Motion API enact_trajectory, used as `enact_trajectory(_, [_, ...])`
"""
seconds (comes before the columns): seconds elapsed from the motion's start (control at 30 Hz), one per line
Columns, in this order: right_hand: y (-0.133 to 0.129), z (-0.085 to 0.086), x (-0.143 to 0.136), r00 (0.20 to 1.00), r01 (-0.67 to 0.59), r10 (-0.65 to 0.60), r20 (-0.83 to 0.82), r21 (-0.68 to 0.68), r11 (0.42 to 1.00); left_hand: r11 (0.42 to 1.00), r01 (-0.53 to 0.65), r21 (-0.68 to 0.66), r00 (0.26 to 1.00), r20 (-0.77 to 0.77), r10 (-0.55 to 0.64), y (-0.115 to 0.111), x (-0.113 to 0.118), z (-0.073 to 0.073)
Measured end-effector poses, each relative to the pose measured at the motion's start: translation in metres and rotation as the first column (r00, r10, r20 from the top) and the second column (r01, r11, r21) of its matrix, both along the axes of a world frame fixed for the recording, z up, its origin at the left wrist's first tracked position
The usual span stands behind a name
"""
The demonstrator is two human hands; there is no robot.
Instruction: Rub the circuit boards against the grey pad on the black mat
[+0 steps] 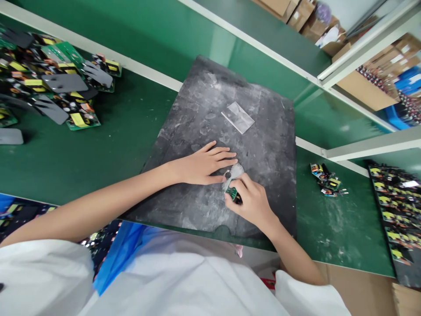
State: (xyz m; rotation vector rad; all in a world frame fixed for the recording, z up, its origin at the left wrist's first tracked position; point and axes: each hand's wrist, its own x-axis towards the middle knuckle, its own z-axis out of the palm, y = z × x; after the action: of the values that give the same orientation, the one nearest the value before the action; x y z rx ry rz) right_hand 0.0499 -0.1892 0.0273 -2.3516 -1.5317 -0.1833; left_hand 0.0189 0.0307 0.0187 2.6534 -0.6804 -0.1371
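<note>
My right hand point(252, 198) is closed around a small green circuit board point(233, 193), and its fingers hide most of the board. Just beyond those fingertips lies a pale grey flat piece point(237, 170) with a dark round spot on it. Whether that piece is joined to the board, I cannot tell. My left hand point(205, 166) rests palm down with fingers stretched, its fingertips at the left edge of the grey piece. Both hands are over a worn black mat point(200, 118). Farther back on the mat sits a clear, flat rectangular sheet point(238, 117).
Circuit boards with grey plates point(64, 82) are heaped on the green bench point(131, 118) at left. A few boards point(328, 180) lie to the right, near a dark tray of boards point(394, 215). White frame bars point(365, 147) cross the right side. Cardboard boxes point(301, 15) stand behind.
</note>
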Motion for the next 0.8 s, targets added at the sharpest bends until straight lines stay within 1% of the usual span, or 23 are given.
enact_trajectory(0.1, [0.000, -0.001, 0.000, 1.000, -0.003, 0.003, -0.003, 0.006, 1.000, 0.999, -0.031, -0.010, 0.997, 0.069, 0.032, -0.002, 0.002, -0.003])
enact_trajectory(0.27, [0.001, 0.001, -0.004, 1.000, -0.009, 0.009, 0.008, 0.010, 1.000, 0.999, -0.053, -0.005, 0.992, 0.117, 0.054, -0.005, 0.001, -0.005])
enact_trajectory(0.43, [0.004, 0.001, -0.011, 0.993, -0.105, 0.104, 0.050, 0.010, 0.994, 0.999, -0.050, -0.008, 0.987, 0.153, 0.050, -0.006, -0.001, -0.008])
enact_trajectory(0.57, [0.006, 0.000, -0.010, 0.998, -0.008, 0.006, 0.057, 0.039, 0.999, 0.999, -0.051, -0.016, 0.986, 0.156, 0.053, -0.006, -0.001, -0.008])
enact_trajectory(0.6, [0.006, -0.001, -0.010, 0.998, -0.015, 0.013, 0.058, 0.040, 0.999, 0.998, -0.053, -0.017, 0.987, 0.154, 0.055, -0.006, -0.001, -0.008])
enact_trajectory(0.7, [0.006, -0.002, -0.013, 0.992, -0.110, 0.109, 0.070, 0.023, 0.994, 0.998, -0.053, -0.025, 0.988, 0.142, 0.056, -0.006, 0.000, -0.008])
enact_trajectory(0.73, [0.006, -0.002, -0.014, 0.991, -0.114, 0.112, 0.075, 0.023, 0.993, 0.998, -0.052, -0.027, 0.989, 0.140, 0.055, -0.006, 0.000, -0.008])
enact_trajectory(0.8, [0.007, -0.002, -0.015, 0.994, -0.065, 0.061, 0.092, 0.041, 0.997, 0.998, -0.052, -0.026, 0.989, 0.136, 0.055, -0.007, 0.000, -0.008])
